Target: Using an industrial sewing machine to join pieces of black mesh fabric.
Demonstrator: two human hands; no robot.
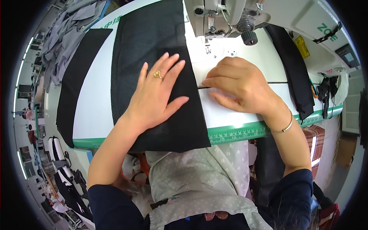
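A long black fabric panel (153, 34) with a mesh middle and plain black borders lies on the white sewing table and hangs a little over its front edge. My left hand (155, 92) rests flat on the panel, fingers spread, a gold ring on one finger. Just right of the panel's edge is my right hand (237, 84), its fingers bent and the thumb apart from them. Nothing shows between thumb and fingers. Beyond the right hand stands the sewing machine's needle area (211, 36), to the right of the panel.
Another black strip (82, 80) lies at the table's left. A black fabric piece (293, 73) and dark scraps (327, 90) are at the right. Grey fabric (73, 42) is heaped at the far left. A green ruler edge (245, 132) runs along the table front.
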